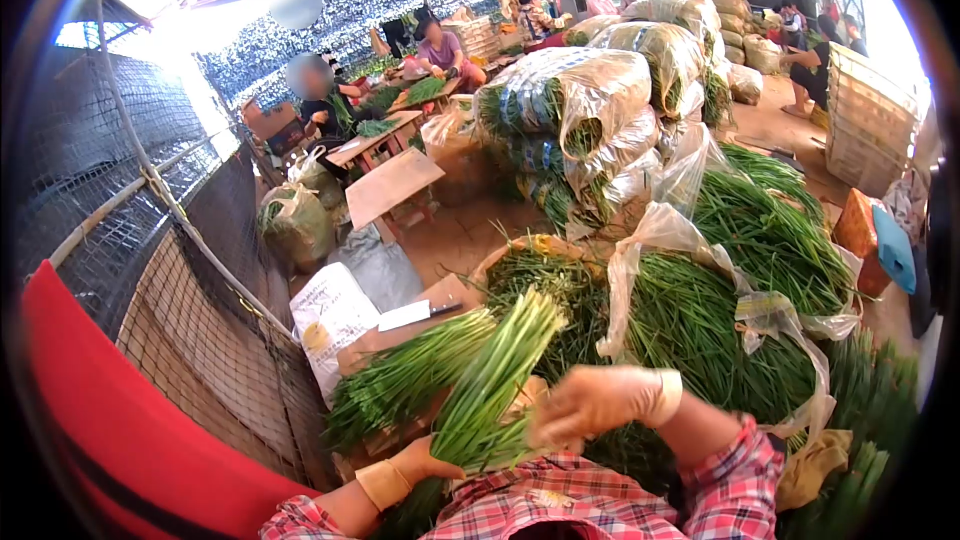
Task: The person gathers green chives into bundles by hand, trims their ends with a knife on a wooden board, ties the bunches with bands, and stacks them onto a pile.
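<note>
My left hand (425,460), with a pale cuff at the wrist, is closed round the lower part of a bundle of garlic chives (500,370). The bundle leans up and to the right, its pale ends at the top. My right hand (592,404) hovers just right of the bundle, smeared by motion; whether its fingers hold any stalks cannot be made out. A second pile of chives (410,370) lies on a low board (440,295) to the left. On that board rests a knife (420,314) with a broad blade and black handle.
Loose chives (700,310) in open plastic heap up at my right. Stacked wrapped bales (590,90) stand beyond. A mesh fence (200,340) runs along the left, near a white sack (333,320). Several people sit at low tables (395,185) farther back. A tall crate (868,120) stands far right.
</note>
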Demonstrator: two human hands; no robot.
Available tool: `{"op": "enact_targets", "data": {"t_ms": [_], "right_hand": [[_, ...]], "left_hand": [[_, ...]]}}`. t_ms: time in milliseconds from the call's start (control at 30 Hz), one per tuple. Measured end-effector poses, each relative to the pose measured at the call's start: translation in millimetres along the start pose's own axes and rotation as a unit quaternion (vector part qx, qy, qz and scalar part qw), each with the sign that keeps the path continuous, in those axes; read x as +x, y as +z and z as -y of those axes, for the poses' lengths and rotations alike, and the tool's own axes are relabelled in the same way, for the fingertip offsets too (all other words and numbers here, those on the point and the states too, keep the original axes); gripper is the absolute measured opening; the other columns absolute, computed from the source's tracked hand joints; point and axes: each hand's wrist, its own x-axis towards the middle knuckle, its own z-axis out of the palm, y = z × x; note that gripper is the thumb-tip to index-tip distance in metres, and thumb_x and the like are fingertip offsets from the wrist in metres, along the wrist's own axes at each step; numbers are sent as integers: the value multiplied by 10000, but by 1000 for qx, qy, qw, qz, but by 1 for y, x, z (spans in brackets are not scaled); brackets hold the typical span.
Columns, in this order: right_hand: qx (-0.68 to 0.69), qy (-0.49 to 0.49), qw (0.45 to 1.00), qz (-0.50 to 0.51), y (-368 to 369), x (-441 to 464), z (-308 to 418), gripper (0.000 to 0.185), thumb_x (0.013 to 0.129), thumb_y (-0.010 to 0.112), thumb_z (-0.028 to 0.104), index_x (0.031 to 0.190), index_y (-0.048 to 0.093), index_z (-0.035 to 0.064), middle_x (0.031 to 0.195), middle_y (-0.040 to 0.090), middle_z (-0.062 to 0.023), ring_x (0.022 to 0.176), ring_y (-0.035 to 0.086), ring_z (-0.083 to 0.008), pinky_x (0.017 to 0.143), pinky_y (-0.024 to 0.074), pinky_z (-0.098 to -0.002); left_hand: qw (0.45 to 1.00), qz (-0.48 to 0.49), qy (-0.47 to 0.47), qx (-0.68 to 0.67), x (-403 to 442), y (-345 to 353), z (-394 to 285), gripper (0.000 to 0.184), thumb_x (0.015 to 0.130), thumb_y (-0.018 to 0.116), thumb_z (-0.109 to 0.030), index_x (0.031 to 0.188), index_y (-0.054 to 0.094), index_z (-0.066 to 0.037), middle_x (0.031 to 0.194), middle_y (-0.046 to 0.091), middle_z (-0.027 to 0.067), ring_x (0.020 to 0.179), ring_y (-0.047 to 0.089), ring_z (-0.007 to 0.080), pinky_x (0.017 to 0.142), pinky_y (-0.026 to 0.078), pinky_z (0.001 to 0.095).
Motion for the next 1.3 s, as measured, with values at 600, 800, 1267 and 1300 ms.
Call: {"op": "enact_targets", "data": {"t_ms": [600, 800, 1267, 1300], "right_hand": [[303, -65, 925, -222, 93, 3, -177, 806, 800, 614, 529, 1375, 296, 63, 1317, 444, -138, 1126, 508, -240, 918, 449, -353], [659, -124, 709, -218, 76, 28, -147, 710, 818, 607, 501, 1338, 370, 80, 1303, 469, -111, 1119, 522, -257, 903, 461, -416], [248, 210, 862, -389, 0, -4, -118, 610, 811, 666, 175, 1341, 395, 43, 739, 635, -33, 496, 498, -45, 433, 417, -176], [212, 237, 893, -317, 2, 6, -115, 716, 790, 681, 122, 1397, 302, 90, 854, 654, -50, 558, 537, -56, 453, 432, -174]], "left_hand": [[973, 54, 17, -222, 29, 44, -72, 514, 643, 669, -1, 1130, 513, 58, 827, 629, 171, 609, 625, 263, 581, 524, 367], [966, 46, 66, -246, 31, 40, -55, 329, 694, 649, -41, 977, 527, 74, 690, 576, 158, 496, 572, 248, 481, 487, 382], [979, -9, 30, -202, 15, 24, -45, 423, 645, 682, -50, 1018, 521, 68, 692, 598, 171, 488, 585, 273, 449, 495, 369], [976, 6, 14, -219, 14, 22, -43, 440, 629, 690, -45, 1019, 525, 70, 716, 608, 176, 497, 592, 275, 450, 498, 366]]}}
